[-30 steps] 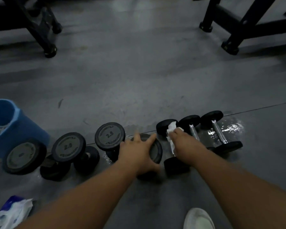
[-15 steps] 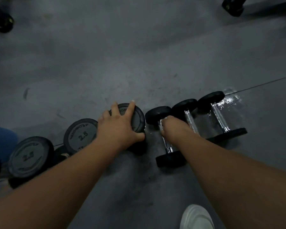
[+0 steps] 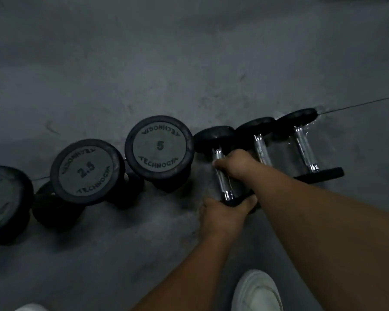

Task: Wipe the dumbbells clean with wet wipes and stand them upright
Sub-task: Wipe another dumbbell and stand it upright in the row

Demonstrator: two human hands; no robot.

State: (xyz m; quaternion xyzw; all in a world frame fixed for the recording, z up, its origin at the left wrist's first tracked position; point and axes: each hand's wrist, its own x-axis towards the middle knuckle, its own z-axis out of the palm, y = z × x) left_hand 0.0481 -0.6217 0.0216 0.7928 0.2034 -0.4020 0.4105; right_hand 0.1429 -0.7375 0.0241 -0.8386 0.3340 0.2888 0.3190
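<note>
Three black dumbbells stand upright in a row on the floor: one marked 5, one marked 2.5, and one cut off at the left edge. To their right, three small chrome-handled dumbbells lie side by side. My right hand grips the handle of the nearest lying dumbbell. My left hand holds that dumbbell's near black head from below. The wet wipe is hidden, save perhaps for a pale bit at my right fingertips. The middle lying dumbbell and the right one lie untouched.
The grey floor shines wet around the right lying dumbbell. A thin seam line runs across the floor behind the row. My white shoe is at the bottom, close under my right forearm.
My left hand left the top of the 5 dumbbell and now holds the near head of the lying dumbbell. The view moved closer and lower; the bucket and bench legs are out of sight.
</note>
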